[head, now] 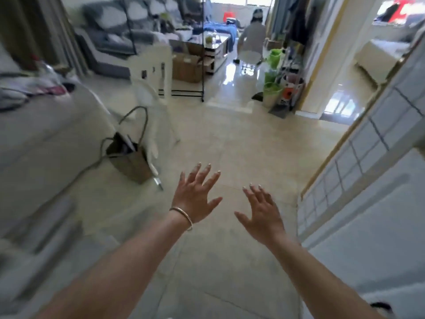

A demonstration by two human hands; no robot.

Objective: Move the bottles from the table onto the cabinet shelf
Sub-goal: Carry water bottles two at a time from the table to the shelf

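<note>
Tiled floor (230,139) ahead; left hand (195,199) and right hand (262,212) both empty, fingers spread, apart, above it.

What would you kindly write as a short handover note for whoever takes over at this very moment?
Left hand: open, fingers spread, holding nothing, a bangle on its wrist.
Right hand: open, fingers spread, holding nothing.
Both are held out over the tiled floor.
Job's things: no bottle can be told for sure in this blurred view, and no cabinet shelf either. A bag stands on the floor to the left.
Done: cannot tell from here.
Left: find the table with the bottles and carry them to the shelf.
</note>
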